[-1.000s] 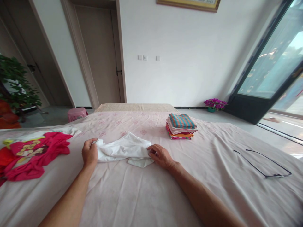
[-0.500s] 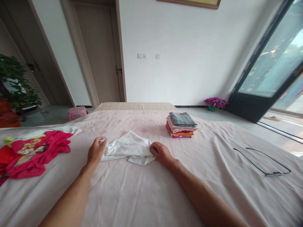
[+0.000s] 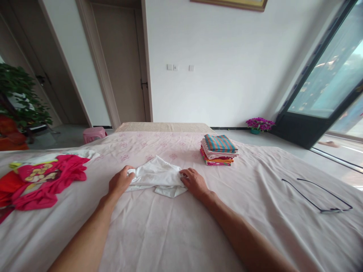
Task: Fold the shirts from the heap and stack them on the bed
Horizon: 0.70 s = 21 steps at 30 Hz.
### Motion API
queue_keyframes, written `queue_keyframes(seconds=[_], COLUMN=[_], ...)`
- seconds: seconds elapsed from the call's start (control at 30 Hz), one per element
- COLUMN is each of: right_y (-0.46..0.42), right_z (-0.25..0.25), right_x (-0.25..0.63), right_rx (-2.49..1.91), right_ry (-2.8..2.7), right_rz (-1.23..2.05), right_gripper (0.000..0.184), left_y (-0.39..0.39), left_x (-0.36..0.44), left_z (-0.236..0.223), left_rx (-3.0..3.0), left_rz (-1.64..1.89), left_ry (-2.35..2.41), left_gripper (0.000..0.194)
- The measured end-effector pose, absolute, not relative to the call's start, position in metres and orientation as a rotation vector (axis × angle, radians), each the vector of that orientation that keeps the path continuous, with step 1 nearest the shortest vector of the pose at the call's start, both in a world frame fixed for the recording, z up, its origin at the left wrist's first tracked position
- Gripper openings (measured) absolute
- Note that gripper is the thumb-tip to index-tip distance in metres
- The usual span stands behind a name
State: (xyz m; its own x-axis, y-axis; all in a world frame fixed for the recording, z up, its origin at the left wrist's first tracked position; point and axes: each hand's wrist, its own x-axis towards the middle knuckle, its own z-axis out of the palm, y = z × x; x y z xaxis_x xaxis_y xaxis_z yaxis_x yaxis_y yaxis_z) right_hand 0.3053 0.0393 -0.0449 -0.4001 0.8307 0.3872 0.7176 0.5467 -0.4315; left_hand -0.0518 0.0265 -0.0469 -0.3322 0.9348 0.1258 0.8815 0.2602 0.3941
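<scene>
A partly folded white cloth garment (image 3: 159, 174) lies in front of me on the pale pink cover (image 3: 164, 230), a peak of fabric pointing away and a loose flap at its near edge. Its left end is pinched between the thumb and fingers of my left hand (image 3: 122, 180). My right hand (image 3: 195, 181) grips the right end with curled fingers. Just beyond my right hand stands a neat stack of folded cloths (image 3: 218, 155), a blue-and-orange striped one on top. What exact kind of garment the white one is, I cannot make out.
Loose clothes, among them a bright pink printed shirt (image 3: 53, 177), lie heaped at the left. Eyeglasses (image 3: 320, 200) rest on the cover at the right. Beyond the cover are a pink stool (image 3: 95, 134), a potted plant (image 3: 19, 94) and purple flowers (image 3: 259, 123).
My left hand has moved slightly right, drawing the garment's left end inward. My right hand stays at its end. The whole view has shifted a little.
</scene>
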Motion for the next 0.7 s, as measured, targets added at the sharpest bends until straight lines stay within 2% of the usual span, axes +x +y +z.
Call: queue_keyframes(seconds=[0.1,0.27,0.43,0.5,0.57,0.63,0.7], right_y=[0.042,0.041,0.018,0.002,-0.010,-0.013,-0.004], right_z=[-0.046,-0.047,-0.021,-0.007,0.002,0.004,-0.002], right_x=[0.303,0.304,0.306,0.302,0.296,0.288,0.282], right_rx=[-1.258,-1.185,-1.004,-0.852,-0.730,-0.769,-0.901], right_ry=[-2.211,-2.170,-2.079,-2.130,-2.179,-2.065,-1.884], right_rz=[0.268,0.194,0.157,0.348,0.679,0.978,1.091], right_gripper=[0.014,0.015,0.014,0.013,0.012,0.013,0.016], left_y=[0.026,0.024,0.025,0.025,0.025,0.026,0.027], left_x=[-0.051,-0.052,-0.058,-0.063,-0.067,-0.071,-0.073], left_z=[-0.047,-0.048,-0.052,-0.054,-0.055,-0.056,-0.056], left_rx=[1.750,1.707,1.463,1.319,1.210,1.151,1.125], left_rz=[0.589,0.732,1.369,1.570,1.666,1.717,1.754], left_ry=[2.388,2.349,2.340,2.379,2.402,2.396,2.373], left_gripper=[0.038,0.035,0.036,0.038,0.040,0.043,0.044])
